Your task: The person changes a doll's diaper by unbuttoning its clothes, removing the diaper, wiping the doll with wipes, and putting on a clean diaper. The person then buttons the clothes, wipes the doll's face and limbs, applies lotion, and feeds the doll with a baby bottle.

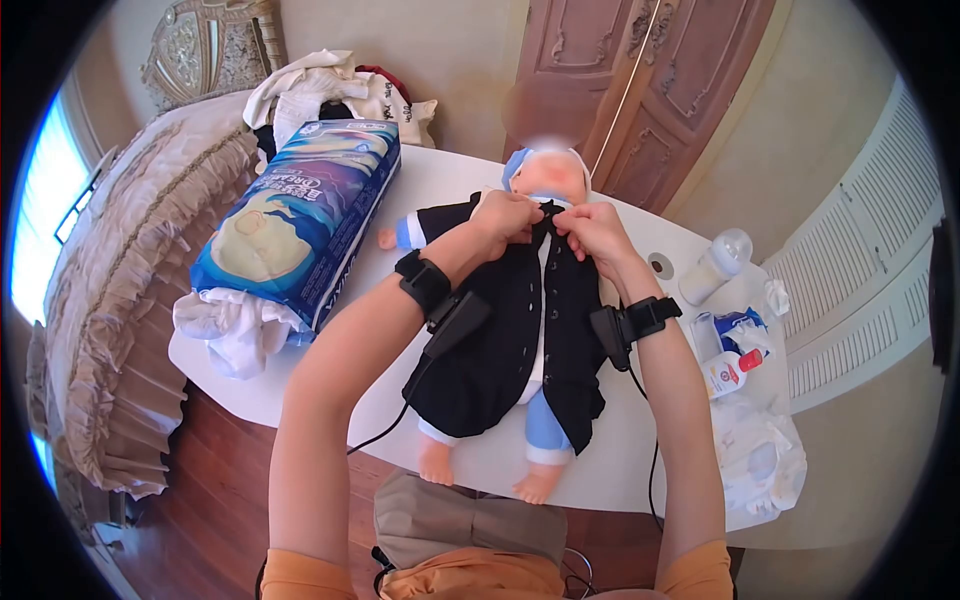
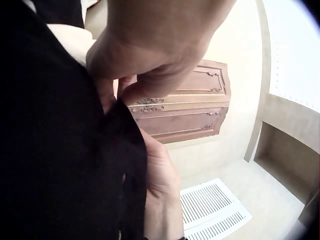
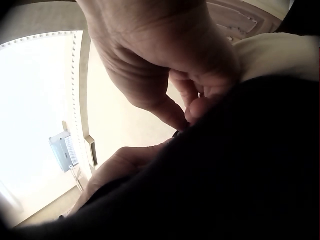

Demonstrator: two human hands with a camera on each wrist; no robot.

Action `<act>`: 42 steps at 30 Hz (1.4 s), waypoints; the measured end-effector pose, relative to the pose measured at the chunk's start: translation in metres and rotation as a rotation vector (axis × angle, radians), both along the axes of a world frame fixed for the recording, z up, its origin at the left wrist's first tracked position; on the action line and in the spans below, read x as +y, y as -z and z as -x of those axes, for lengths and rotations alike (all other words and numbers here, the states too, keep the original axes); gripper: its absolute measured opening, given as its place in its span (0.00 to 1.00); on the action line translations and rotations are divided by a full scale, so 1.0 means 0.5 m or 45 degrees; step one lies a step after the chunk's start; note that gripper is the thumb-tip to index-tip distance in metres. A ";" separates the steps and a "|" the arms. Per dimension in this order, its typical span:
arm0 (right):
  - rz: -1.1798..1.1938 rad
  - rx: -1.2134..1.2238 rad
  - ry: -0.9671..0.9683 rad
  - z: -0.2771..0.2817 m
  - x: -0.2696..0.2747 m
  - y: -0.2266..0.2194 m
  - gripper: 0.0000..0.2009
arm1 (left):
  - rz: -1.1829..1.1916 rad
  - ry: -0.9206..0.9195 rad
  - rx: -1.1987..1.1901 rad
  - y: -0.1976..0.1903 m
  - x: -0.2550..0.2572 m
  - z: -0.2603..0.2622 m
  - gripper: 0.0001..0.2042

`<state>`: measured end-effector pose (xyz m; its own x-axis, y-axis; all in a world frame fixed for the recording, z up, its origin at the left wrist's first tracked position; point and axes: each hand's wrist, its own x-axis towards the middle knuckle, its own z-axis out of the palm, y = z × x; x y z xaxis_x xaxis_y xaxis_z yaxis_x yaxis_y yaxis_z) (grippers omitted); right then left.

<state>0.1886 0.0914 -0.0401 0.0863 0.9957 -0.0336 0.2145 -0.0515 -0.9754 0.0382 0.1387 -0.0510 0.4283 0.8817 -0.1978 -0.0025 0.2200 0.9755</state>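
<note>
A baby doll (image 1: pixel 536 408) in a blue and white outfit lies on its back on the white table (image 1: pixel 480 175). Over the outfit is a black buttoned garment (image 1: pixel 480 330), its front parted below the chest. At the collar, my left hand (image 1: pixel 507 216) pinches one front edge of the garment. Close beside it, my right hand (image 1: pixel 597 230) pinches the opposite edge. Dark cloth fills much of the left wrist view, where the thumb and fingers of the left hand (image 2: pixel 155 45) meet on its edge. In the right wrist view, the fingertips (image 3: pixel 200 107) press together at the cloth, partly hidden.
To the left stands a large blue diaper pack (image 1: pixel 300 210) with white cloth (image 1: pixel 235 330) at its near end. Along the right side are a baby bottle (image 1: pixel 716 266), a red-capped bottle (image 1: pixel 730 374) and a clear plastic bag (image 1: pixel 762 455). Clothes (image 1: pixel 325 90) are piled behind the pack.
</note>
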 end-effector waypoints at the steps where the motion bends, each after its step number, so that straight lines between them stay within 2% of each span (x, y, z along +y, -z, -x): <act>1: 0.001 -0.013 -0.007 0.000 0.000 -0.002 0.05 | -0.002 -0.002 -0.030 0.001 -0.001 0.001 0.04; 6: 0.023 -0.040 0.008 0.003 0.002 -0.004 0.06 | -0.090 -0.021 -0.031 -0.008 -0.015 0.002 0.03; 8: 0.021 -0.023 0.023 0.003 0.002 -0.003 0.06 | 0.085 0.000 -0.138 -0.016 -0.010 0.004 0.04; 12: -0.033 -0.048 0.023 0.006 0.001 0.001 0.06 | 0.055 0.057 -0.192 -0.009 0.001 0.009 0.04; 15: -0.041 -0.065 0.063 0.008 0.000 0.003 0.07 | 0.067 0.106 -0.175 -0.006 0.008 0.004 0.05; 18: -0.043 -0.068 0.090 0.012 0.000 -0.001 0.08 | -0.048 0.137 -0.098 -0.007 0.003 -0.004 0.04; 20: -0.006 -0.171 0.112 0.020 -0.005 -0.008 0.09 | -0.357 0.029 0.172 -0.010 -0.009 -0.017 0.04; 21: -0.002 -0.170 0.114 0.022 -0.004 -0.006 0.09 | -0.353 0.032 0.174 -0.010 -0.012 -0.023 0.04; 23: -0.002 -0.147 0.210 0.023 -0.001 -0.003 0.10 | -0.880 -0.071 0.600 -0.013 -0.018 -0.031 0.04; 27: -0.006 -0.096 0.205 0.016 0.000 0.007 0.09 | -0.800 -0.099 0.488 -0.009 -0.004 -0.032 0.03; 29: -0.097 -0.035 0.071 0.008 -0.003 0.018 0.08 | -0.117 -0.032 0.221 -0.033 -0.004 -0.025 0.03; 31: -0.059 -0.114 0.029 -0.004 0.000 0.021 0.07 | 0.022 0.023 0.182 -0.034 0.009 -0.022 0.03; 33: -0.356 -0.533 -0.006 -0.017 0.013 0.039 0.08 | 0.307 0.204 0.061 -0.023 0.031 -0.012 0.05; 35: -0.342 -0.542 -0.027 -0.017 0.004 0.039 0.08 | 0.286 0.270 0.098 -0.018 0.036 -0.004 0.06; 38: -0.237 -0.273 -0.032 -0.006 -0.014 0.017 0.06 | 0.222 0.266 0.115 -0.033 0.017 0.002 0.07; 39: -0.231 -0.269 -0.028 -0.007 -0.019 0.013 0.06 | 0.038 0.181 0.228 -0.038 0.007 0.004 0.07; 40: -0.191 -0.112 0.013 -0.008 -0.026 0.009 0.06 | -0.145 0.099 0.342 -0.043 -0.003 0.005 0.08; 41: -0.151 0.043 0.055 -0.011 -0.033 0.004 0.06 | -0.138 0.106 0.346 -0.049 -0.011 0.007 0.08; 42: -0.100 -0.020 0.011 -0.011 -0.048 -0.007 0.06 | -0.290 0.162 0.466 -0.056 -0.020 0.011 0.09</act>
<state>0.1940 0.0675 -0.0367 0.0948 0.9944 0.0462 0.2300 0.0233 -0.9729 0.0326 0.1285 -0.0230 0.4742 0.8652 -0.1631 0.3646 -0.0244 0.9308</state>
